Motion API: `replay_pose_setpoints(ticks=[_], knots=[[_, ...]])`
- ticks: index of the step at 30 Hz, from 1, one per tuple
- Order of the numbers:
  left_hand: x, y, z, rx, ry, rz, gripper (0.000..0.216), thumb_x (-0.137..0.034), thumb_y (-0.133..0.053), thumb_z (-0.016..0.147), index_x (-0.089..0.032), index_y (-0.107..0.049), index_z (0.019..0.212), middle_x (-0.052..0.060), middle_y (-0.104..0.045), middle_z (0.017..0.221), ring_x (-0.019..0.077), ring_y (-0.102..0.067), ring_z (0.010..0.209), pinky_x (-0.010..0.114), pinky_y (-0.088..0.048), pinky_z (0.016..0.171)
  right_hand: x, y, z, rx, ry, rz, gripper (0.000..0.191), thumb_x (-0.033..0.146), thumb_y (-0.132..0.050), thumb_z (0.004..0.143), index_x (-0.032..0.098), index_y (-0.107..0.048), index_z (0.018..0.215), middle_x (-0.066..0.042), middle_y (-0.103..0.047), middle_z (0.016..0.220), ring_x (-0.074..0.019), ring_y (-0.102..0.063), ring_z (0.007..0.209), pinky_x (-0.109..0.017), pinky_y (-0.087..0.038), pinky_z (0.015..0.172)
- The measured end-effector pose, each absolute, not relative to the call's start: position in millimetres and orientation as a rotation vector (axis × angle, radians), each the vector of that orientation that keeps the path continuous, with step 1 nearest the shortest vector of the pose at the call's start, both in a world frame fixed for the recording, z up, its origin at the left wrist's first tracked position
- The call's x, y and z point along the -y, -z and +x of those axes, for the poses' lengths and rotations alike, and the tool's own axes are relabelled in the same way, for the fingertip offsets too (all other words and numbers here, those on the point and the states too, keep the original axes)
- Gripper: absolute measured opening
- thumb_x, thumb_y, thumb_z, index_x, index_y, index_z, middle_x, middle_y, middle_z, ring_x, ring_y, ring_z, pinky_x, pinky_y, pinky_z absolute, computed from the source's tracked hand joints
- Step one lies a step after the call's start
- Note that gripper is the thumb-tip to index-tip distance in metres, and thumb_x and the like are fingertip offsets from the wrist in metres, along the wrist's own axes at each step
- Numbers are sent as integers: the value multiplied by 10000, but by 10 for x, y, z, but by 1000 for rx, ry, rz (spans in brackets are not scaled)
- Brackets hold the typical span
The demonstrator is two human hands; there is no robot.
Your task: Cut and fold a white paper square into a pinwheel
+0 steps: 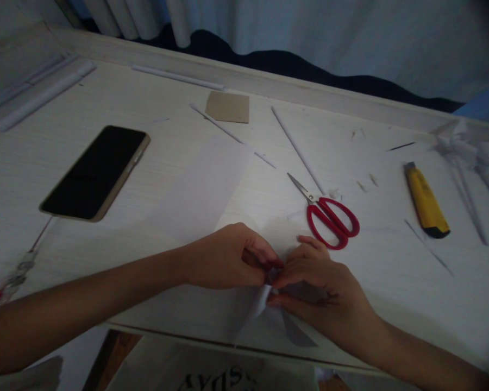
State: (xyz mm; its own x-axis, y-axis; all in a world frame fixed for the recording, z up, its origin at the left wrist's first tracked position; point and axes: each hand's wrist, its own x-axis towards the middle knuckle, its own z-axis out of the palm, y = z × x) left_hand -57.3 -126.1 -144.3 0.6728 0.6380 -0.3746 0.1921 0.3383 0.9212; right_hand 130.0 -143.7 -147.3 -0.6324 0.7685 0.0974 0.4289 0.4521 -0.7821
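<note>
Near the front edge of the table, both hands meet over a small piece of white paper [258,305]. My left hand [232,255] pinches its upper end with bent fingers. From the other side, the thumb and fingers of my right hand [326,285] close on the same paper. Its loose ends fan out below the fingertips, and the part between the fingers is hidden. Just beyond my right hand lie scissors [328,217] with red handles, their blades slightly apart. A flat white paper sheet [204,184] rests beyond my left hand.
A phone [95,174] lies at left with a beaded strap [18,274]. Rolled paper tubes [49,95] sit at the back left. Farther back are a cardboard piece [230,107] and a thin paper stick [295,146]. A yellow cutter [426,201] and crumpled paper pieces [462,144] are at right.
</note>
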Motion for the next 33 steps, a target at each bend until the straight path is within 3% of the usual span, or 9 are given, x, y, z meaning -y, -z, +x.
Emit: replay_pose_setpoints(ticks=[19,33], knots=[[1249,1442,-565,-891,-325,1201,299,15,-535,605,-129,-660,835,6,-684,726,106,-621,682,159,-469,594,1440,1452,1297,2276,-1036,-999,112,272,-694,644,246,-613,716,70,-655,680,-122,-571,681,-411,-245,921],[1262,1452,-580,-882,-332,1280,311,-2,-540,600,-137,-655,856,-10,-668,672,91,-603,629,138,-444,532,1455,1457,1292,2299,-1023,-1003,101,288,-680,654,261,-610,722,57,-666,693,-144,-583,678,-440,-211,949]])
